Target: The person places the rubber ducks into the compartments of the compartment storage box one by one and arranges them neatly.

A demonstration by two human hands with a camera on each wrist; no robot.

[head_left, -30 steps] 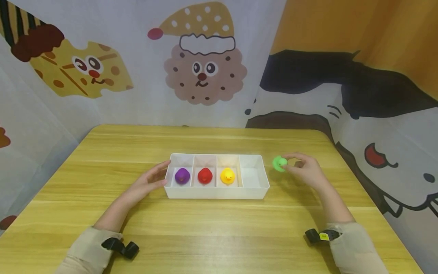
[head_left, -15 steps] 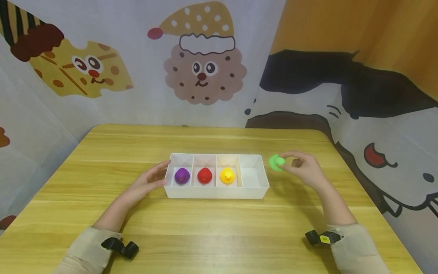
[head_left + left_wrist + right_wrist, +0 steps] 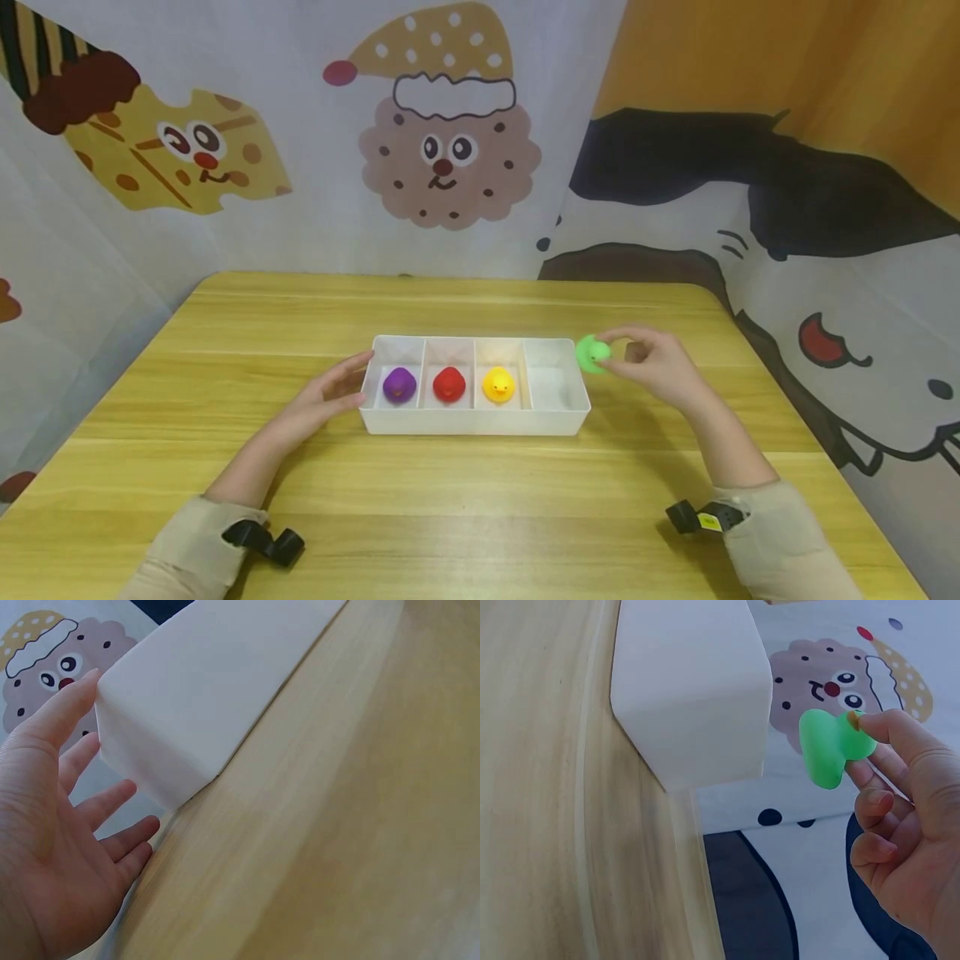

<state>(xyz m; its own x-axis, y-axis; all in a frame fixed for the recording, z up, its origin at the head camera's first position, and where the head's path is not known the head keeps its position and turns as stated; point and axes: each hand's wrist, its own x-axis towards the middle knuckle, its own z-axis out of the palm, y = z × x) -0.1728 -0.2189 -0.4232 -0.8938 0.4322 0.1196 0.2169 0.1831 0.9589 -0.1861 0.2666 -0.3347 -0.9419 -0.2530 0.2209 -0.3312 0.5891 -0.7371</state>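
My right hand pinches a green rubber duck between thumb and fingers by its head, beside the right end of a white divided tray. In the right wrist view the green duck is tilted, its orange beak by the thumb. A purple duck, a red duck and a yellow duck sit in the first three compartments from the left; the rightmost one holds nothing. My left hand touches the tray's left end with spread, relaxed fingers, its thumb at the top corner.
The tray stands on a wood-grain table. Behind the table hangs a cartoon-printed curtain. A black wrist camera is strapped over the left sleeve, and another black camera over the right.
My right hand has carried the green duck leftward, from apart from the tray to its right rim. The left hand and the tray have stayed in place.
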